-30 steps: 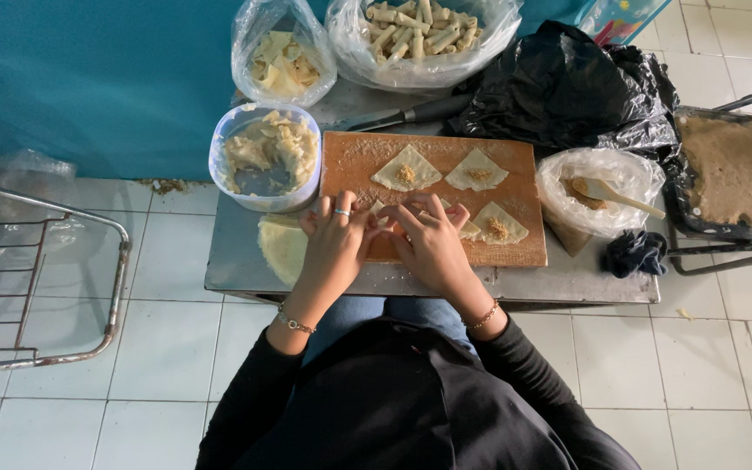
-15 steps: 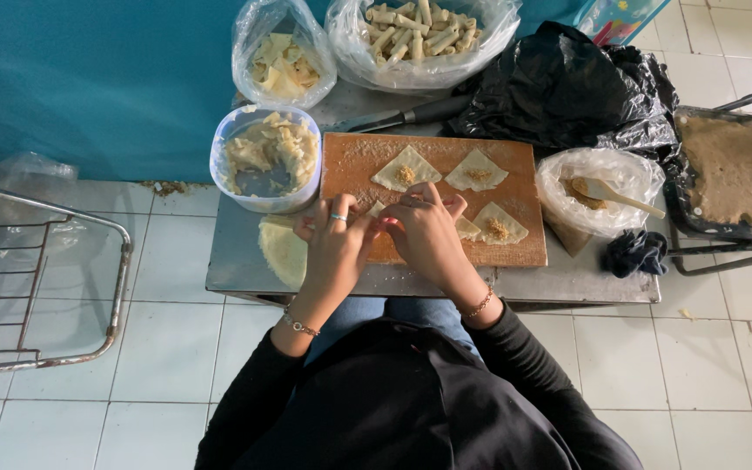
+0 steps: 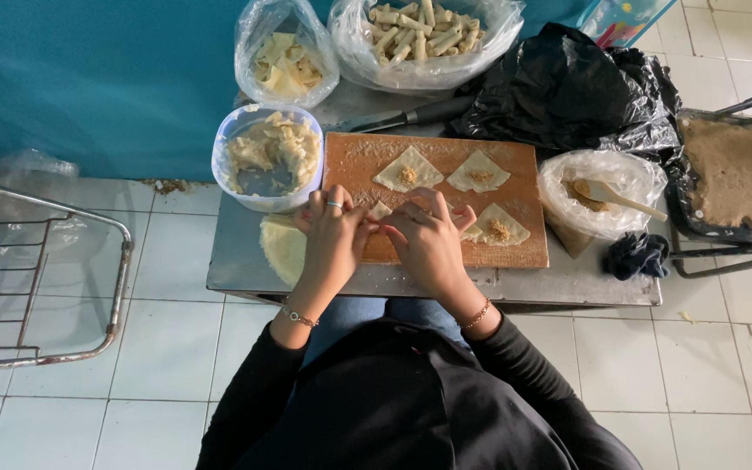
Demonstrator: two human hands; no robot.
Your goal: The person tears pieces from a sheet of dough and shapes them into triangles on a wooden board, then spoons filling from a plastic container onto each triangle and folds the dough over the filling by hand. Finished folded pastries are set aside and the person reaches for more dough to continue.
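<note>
Pinching a small pastry wrapper [image 3: 379, 211] between them, the left hand [image 3: 331, 228] and right hand [image 3: 424, 237] are meeting over the near left part of the wooden board [image 3: 515, 174], fingers of both closed on the wrapper's edges. The wrapper is sitting right between the two hands, mostly hidden by them. Three filled wrappers [image 3: 479, 172] are lying flat on the board beyond and beside the right hand. A tub of dough pieces [image 3: 267, 157] is standing just left of the board on the table [image 3: 237, 261].

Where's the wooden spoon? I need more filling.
In the head view, the wooden spoon lies in the bag-lined bowl, right of the cutting board.
</note>
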